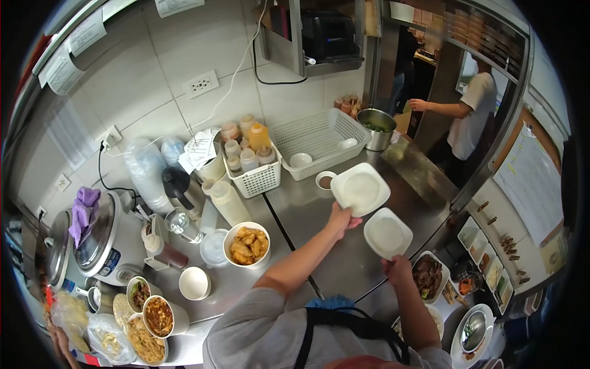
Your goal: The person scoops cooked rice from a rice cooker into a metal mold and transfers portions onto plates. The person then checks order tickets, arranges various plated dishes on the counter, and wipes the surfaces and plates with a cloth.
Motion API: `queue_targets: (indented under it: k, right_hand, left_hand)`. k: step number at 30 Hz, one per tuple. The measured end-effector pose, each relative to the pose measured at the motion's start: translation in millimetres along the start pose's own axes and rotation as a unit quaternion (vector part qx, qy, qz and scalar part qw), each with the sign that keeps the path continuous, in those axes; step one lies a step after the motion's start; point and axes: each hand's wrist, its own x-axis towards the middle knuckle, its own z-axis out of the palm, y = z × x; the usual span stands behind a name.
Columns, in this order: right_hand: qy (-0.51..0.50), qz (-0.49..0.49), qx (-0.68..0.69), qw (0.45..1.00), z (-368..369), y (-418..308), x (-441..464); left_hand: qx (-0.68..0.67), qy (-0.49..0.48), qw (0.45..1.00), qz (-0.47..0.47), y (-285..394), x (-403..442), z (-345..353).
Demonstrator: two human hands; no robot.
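Observation:
My left hand (344, 220) grips the near edge of a white square plate (361, 188), thumb lying toward its rim. A second white square plate (388, 232) is in my right hand (396, 268), closed on its lower edge. Both plates are held over the steel counter, close side by side, and no food shows on either. Just past the left plate stands a small cup of brown sauce (325, 180). Nearest my right forearm is a white container of dark cooked meat (429, 277).
On the left are a bowl of fried pieces (247, 245), a white paper cup (195, 283) and several filled bowls. A bottle basket (255, 179), a white plastic basket (319, 138) and a steel pot (377, 128) stand behind. Another person (473, 111) is beyond the opening.

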Motion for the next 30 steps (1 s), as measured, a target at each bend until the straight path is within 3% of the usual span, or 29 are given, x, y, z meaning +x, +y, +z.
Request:
queue_targets:
  k: [7, 11, 17, 20, 23, 26, 27, 28, 29, 30]
  right_hand:
    - [0.068, -0.035, -0.006, 0.997, -12.2, -46.8, 84.6]
    - [0.108, -0.020, -0.006, 0.994, -22.9, -54.1, 123.3]
    - [0.126, 0.006, 0.015, 0.992, -44.3, -64.0, 152.2]
    - [0.109, -0.025, -0.030, 0.993, -52.6, -70.3, 157.3]
    - [0.082, 0.026, -0.176, 0.981, -66.8, -81.9, 168.3]
    - [0.121, -0.090, -0.283, 0.947, -32.4, -100.3, 121.1]
    - [0.082, -0.189, -0.305, 0.930, -56.9, -90.9, 148.5]
    - [0.107, -0.151, -0.379, 0.906, -61.5, -99.7, 145.3]
    - [0.127, -0.110, -0.452, 0.876, -63.0, -110.3, 140.3]
    - [0.113, -0.113, -0.530, 0.833, -68.2, -124.5, 129.9]
  left_hand:
    - [0.015, 0.039, 0.999, -0.002, -19.1, 112.2, 66.5]
    - [0.012, 0.105, 0.994, -0.006, -37.5, 134.3, 96.5]
    - [0.020, 0.120, 0.992, -0.039, -63.8, 171.2, 101.8]
    - [0.060, 0.111, 0.992, -0.011, -66.5, 172.1, 93.0]
    - [0.084, -0.009, 0.993, -0.087, -69.5, 187.1, 75.0]
    - [0.197, 0.015, 0.980, -0.032, -65.3, 174.5, 58.1]
    - [0.302, -0.057, 0.952, -0.007, -62.6, 177.1, 42.8]
    - [0.207, -0.018, 0.978, -0.019, -51.5, 147.4, 44.4]
    - [0.216, -0.055, 0.973, -0.062, -42.7, 126.8, 40.6]
    - [0.196, -0.062, 0.978, -0.041, -50.3, 113.2, 40.0]
